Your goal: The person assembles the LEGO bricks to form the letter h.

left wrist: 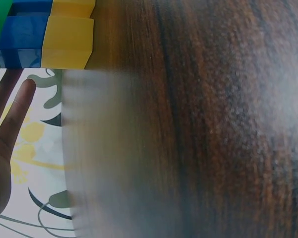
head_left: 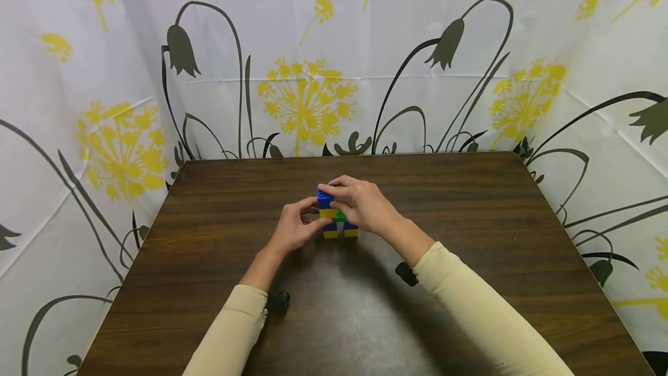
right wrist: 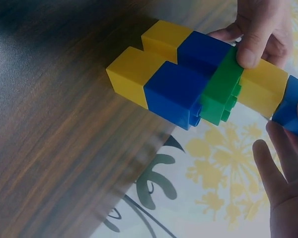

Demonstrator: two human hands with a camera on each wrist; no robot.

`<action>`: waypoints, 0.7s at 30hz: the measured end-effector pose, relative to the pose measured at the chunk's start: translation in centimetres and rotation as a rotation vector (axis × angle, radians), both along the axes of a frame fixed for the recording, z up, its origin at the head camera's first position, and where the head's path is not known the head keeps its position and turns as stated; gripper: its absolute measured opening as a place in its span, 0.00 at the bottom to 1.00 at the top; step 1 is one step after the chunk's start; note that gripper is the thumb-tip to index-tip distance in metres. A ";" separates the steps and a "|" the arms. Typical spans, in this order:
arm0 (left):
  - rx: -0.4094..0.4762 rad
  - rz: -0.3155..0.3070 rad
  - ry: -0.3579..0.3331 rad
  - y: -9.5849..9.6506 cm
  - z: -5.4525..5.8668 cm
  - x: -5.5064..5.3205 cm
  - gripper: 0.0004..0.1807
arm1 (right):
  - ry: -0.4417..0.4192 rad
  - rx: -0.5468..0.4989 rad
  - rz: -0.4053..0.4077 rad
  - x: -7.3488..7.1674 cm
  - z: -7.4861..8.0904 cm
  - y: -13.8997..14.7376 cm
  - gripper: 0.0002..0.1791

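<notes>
A small structure of toy building blocks stands upright on the table, close to its middle. Two legs, each a yellow block (right wrist: 134, 72) under a blue block (right wrist: 171, 91), carry a green block (right wrist: 221, 96) across them. On the green block's left end sits an upper yellow block (head_left: 327, 213), topped by a blue block (head_left: 325, 198). My right hand (head_left: 367, 206) pinches that top blue block between thumb and fingers. From the left, my left hand (head_left: 290, 228) grips the structure where yellow meets green, its thumb in front and fingers behind.
The dark wood table (head_left: 219, 237) ends at a far edge behind the blocks. Beyond it hangs a white curtain (head_left: 313, 28) printed with flowers. Black wrist devices sit under both forearms, one at the left wrist (head_left: 278, 302), the other at the right (head_left: 406, 273).
</notes>
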State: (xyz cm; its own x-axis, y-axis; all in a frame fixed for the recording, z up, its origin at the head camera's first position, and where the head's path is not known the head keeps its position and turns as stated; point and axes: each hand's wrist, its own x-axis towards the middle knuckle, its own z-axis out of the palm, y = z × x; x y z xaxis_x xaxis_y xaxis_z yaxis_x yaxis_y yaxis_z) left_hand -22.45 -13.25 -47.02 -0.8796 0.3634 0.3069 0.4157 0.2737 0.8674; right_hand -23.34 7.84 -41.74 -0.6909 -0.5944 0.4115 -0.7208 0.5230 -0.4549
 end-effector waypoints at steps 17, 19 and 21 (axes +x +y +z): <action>-0.001 0.005 0.007 0.1 0.1 0.1 0.21 | -0.021 0.057 -0.042 0.3 0.0 -0.2 0.26; -0.006 0.007 0.011 0.1 0.1 0.1 0.21 | -0.006 0.068 -0.055 0.4 -0.1 -0.3 0.27; -0.010 0.005 0.013 0.0 0.0 -0.1 0.21 | 0.002 0.068 -0.063 0.5 -0.2 -0.4 0.27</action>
State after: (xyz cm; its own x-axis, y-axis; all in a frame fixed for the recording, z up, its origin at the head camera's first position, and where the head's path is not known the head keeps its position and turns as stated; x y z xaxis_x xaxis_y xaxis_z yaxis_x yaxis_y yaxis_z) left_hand -22.51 -13.20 -46.98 -0.8774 0.3623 0.3145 0.4255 0.2847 0.8590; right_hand -22.85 7.45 -41.91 -0.7270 -0.5766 0.3728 -0.6864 0.5971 -0.4151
